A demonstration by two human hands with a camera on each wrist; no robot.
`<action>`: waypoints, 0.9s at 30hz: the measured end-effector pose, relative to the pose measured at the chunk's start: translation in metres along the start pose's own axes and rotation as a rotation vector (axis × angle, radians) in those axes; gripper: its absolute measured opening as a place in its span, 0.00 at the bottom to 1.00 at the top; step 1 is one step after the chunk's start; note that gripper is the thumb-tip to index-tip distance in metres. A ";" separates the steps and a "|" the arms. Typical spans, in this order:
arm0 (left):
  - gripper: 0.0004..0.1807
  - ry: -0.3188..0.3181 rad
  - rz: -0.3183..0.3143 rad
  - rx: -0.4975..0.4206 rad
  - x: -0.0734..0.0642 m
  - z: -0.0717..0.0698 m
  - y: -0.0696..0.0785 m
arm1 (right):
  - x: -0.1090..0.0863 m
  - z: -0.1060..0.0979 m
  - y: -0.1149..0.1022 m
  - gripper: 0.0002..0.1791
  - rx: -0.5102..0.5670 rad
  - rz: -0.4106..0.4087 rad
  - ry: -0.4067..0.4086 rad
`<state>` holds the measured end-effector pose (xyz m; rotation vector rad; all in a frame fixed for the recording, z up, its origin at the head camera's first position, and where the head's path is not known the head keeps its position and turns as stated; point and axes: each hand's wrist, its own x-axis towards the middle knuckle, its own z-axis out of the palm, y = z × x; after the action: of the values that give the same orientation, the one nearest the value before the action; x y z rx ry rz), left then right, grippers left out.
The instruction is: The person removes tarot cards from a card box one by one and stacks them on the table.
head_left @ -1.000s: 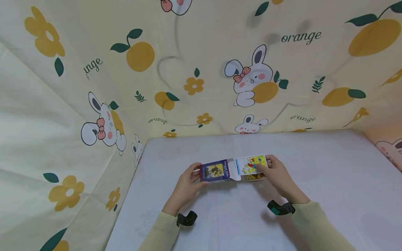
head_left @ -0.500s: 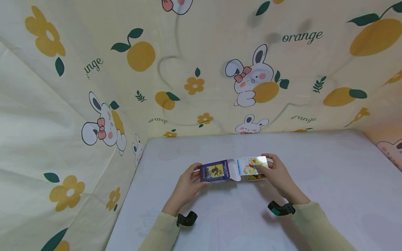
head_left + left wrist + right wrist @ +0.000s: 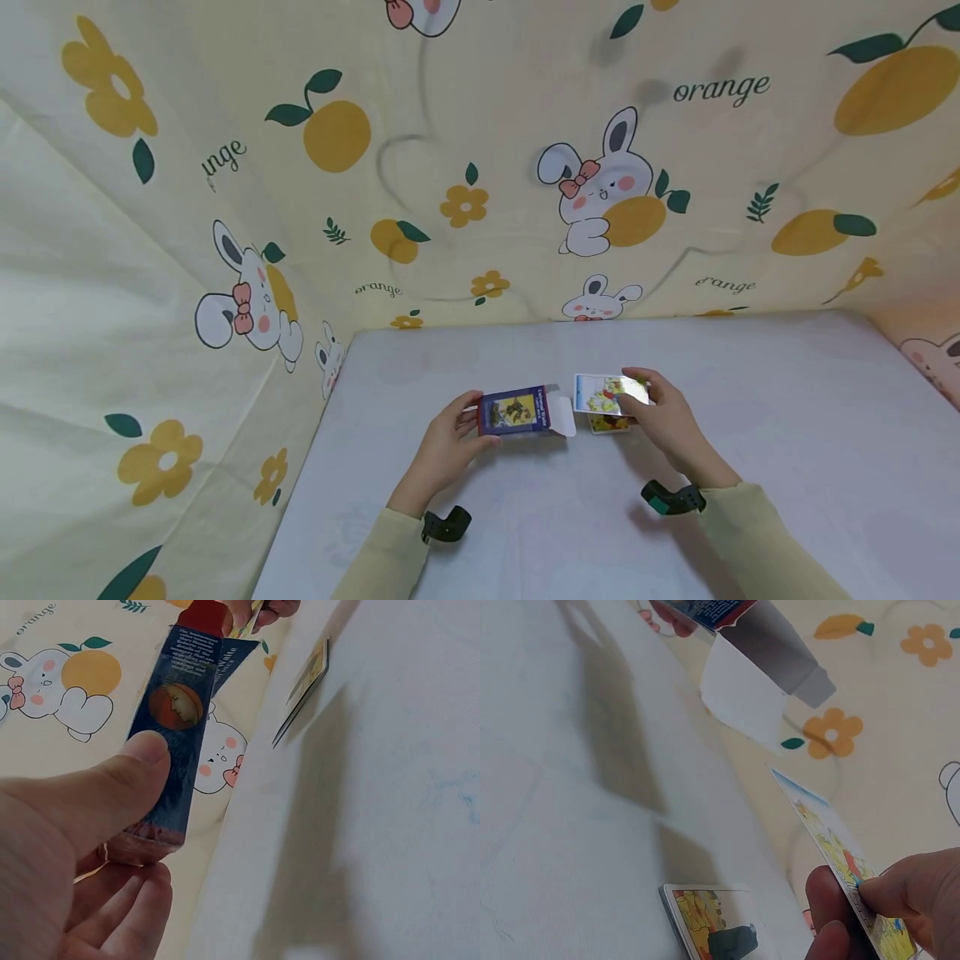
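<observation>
In the head view my left hand (image 3: 442, 446) grips a dark blue card box (image 3: 513, 412) by its left end, thumb along the near side. The box's open end faces right, and a white flap (image 3: 562, 416) hangs out of it. My right hand (image 3: 671, 429) pinches a bright picture card (image 3: 596, 393) between thumb and fingers, slightly apart from the flap. In the right wrist view that card is tilted and looks thin. Below it a small stack of cards (image 3: 694, 915) lies on the table. Grey inner walls show at the box's mouth (image 3: 769, 649).
A white-covered table (image 3: 525, 525) lies under both hands. Behind it and on the left hang cream cloth walls (image 3: 502, 100) printed with rabbits and oranges. Each wrist wears a black band, one of them the left wristband (image 3: 446, 523).
My right hand has drawn the picture card a little to the right, away from the box's mouth. More of the white flap now shows. The left hand and box have stayed nearly still.
</observation>
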<state>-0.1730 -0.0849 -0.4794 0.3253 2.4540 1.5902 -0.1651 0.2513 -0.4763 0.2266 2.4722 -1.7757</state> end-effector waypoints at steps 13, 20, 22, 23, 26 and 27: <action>0.43 0.001 0.009 -0.012 -0.001 -0.001 0.000 | 0.001 -0.001 -0.001 0.33 -0.025 0.033 0.022; 0.43 0.000 0.008 -0.005 -0.002 -0.001 0.000 | 0.002 0.000 -0.002 0.31 -0.045 0.070 0.044; 0.43 0.002 0.010 -0.004 -0.002 -0.001 0.000 | 0.002 0.000 -0.002 0.31 -0.052 0.089 0.059; 0.43 0.002 0.009 -0.002 -0.002 -0.001 0.000 | 0.003 0.000 -0.002 0.31 -0.054 0.097 0.064; 0.43 0.003 0.010 0.001 -0.002 -0.001 0.001 | 0.003 0.000 -0.002 0.31 -0.055 0.108 0.075; 0.43 0.003 0.011 0.001 -0.002 -0.001 0.001 | 0.004 0.000 -0.002 0.31 -0.056 0.109 0.077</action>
<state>-0.1712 -0.0858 -0.4780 0.3376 2.4597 1.5949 -0.1689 0.2509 -0.4749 0.4240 2.5046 -1.6839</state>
